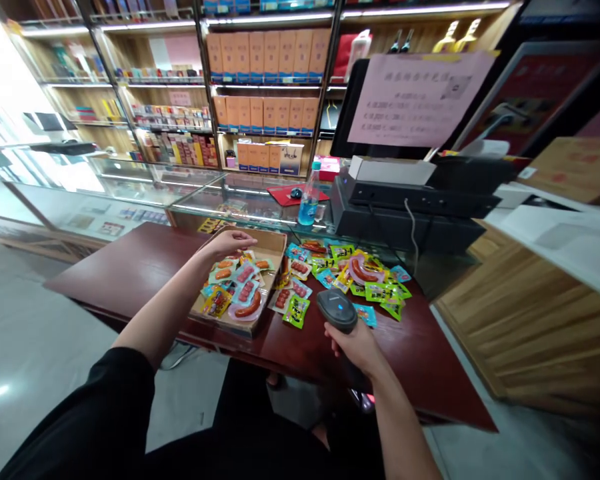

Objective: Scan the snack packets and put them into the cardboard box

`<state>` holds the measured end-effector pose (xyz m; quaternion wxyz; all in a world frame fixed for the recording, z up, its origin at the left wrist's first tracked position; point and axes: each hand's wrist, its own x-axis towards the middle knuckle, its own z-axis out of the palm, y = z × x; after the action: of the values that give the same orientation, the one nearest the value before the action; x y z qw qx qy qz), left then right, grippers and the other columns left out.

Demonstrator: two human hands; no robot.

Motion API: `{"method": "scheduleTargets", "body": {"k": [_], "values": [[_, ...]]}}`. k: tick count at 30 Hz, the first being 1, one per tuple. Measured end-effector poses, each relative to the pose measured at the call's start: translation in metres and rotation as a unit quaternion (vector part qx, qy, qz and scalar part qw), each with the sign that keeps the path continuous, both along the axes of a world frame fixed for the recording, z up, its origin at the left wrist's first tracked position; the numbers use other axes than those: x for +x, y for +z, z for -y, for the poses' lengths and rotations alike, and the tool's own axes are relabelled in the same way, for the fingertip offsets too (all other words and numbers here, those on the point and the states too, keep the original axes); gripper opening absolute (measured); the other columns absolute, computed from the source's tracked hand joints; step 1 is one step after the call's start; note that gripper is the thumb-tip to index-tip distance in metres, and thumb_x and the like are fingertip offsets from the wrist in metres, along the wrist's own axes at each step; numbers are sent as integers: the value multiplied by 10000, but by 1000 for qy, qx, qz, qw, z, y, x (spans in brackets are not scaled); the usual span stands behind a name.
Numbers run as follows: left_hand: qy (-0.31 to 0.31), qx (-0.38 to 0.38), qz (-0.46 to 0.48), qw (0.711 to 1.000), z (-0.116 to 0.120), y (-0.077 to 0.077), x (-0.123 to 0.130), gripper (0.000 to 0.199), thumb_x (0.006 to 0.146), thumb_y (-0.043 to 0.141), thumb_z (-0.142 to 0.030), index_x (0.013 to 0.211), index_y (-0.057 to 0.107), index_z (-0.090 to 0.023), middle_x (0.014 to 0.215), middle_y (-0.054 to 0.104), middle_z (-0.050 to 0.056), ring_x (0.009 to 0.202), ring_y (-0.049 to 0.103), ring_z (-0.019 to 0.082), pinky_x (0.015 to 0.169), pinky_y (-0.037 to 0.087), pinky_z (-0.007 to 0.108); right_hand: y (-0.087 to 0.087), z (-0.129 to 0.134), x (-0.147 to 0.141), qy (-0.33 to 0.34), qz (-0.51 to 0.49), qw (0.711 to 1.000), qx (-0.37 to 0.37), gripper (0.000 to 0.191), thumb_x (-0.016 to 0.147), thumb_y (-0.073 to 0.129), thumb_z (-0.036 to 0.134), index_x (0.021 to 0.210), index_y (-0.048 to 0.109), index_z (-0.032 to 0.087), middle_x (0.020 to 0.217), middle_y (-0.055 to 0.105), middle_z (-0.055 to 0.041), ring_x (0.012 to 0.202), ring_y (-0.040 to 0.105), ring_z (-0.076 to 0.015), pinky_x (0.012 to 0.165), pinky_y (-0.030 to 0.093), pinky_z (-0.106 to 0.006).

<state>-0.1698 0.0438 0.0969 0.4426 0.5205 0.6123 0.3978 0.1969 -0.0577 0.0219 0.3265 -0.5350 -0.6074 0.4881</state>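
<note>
My right hand (355,341) is wrapped round the handle of a dark barcode scanner (337,308), a small blue light showing on its head. My left hand (233,243) hovers over the far part of a shallow cardboard box (273,243), fingers loosely stretched and nothing visible in them. Inside the box lie several snack packets, among them a curved sausage in a clear pack (247,308) and a yellow packet (217,303). To the right of the box, a loose pile of snack packets (375,291) spreads over the table, with a green packet (296,311) near the scanner.
The dark red table (145,267) stands against a glass display counter (200,193). A bottle of blue drink (309,200) and a red mat (283,195) sit on the glass. At the right is a monitor with a pink paper sign (415,100). Stocked shelves (267,80) line the back wall.
</note>
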Motion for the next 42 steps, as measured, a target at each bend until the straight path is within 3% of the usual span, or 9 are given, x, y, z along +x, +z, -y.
{"method": "scheduleTargets", "body": {"k": [5,11,15,18,21,26,31,38,42], "values": [[-93,1,-20,995,-16,-6,72,533,532,822,-549,838,689,-134,734,625,19,642,538,91,551,423,192,-3,8,20,-42,-5,999,-1,245,697,654,393,651,588,162,469,582,6,354,511,-113,375,410,-221],[-259,29,-53,964,-37,-30,184,481,570,790,-541,813,704,-135,676,636,5,579,524,91,523,389,198,-2,26,53,-115,-12,993,-9,256,694,661,406,668,583,163,465,578,12,352,504,-111,369,403,-217],[-356,108,-168,913,-41,-48,248,362,677,727,-459,846,726,-139,708,671,14,630,566,117,584,417,212,-1,38,74,-146,23,989,-12,255,729,639,399,657,609,156,438,567,8,356,521,-121,369,399,-212],[-384,189,-262,865,-34,-63,280,346,735,681,-379,993,719,-153,895,715,46,798,627,165,732,463,238,0,46,85,-167,39,985,-18,252,745,629,393,665,624,155,451,577,2,367,535,-127,368,403,-212],[-402,237,-315,826,-27,-80,294,432,742,673,-338,1141,675,-172,1107,688,83,996,623,217,885,462,284,1,49,91,-187,49,981,-20,232,742,636,375,667,624,156,451,578,3,369,537,-126,376,410,-212],[-439,244,-351,790,-26,-99,292,443,778,646,-378,1174,664,-178,1198,658,107,1107,598,253,971,437,320,4,48,88,-190,56,980,-16,212,732,641,358,654,611,162,443,573,3,369,538,-129,372,407,-211],[-449,214,-380,780,-24,-104,285,495,757,674,-407,1201,651,-190,1201,659,110,1091,613,267,943,451,320,6,46,81,-183,59,981,-21,221,735,634,359,639,615,162,429,565,2,360,531,-128,362,401,-208],[-426,284,-386,767,-15,-113,289,538,738,671,-561,1097,672,-160,1067,676,128,1003,622,265,907,464,339,9,48,79,-182,61,981,-30,222,720,639,369,634,608,167,428,562,8,351,526,-125,348,403,-205],[-416,288,-425,751,-8,-110,293,425,787,659,-431,1084,667,-128,1052,668,148,993,618,264,881,474,335,13,50,78,-185,58,981,-26,216,719,632,369,645,611,167,428,556,14,352,528,-125,339,394,-200]]}}
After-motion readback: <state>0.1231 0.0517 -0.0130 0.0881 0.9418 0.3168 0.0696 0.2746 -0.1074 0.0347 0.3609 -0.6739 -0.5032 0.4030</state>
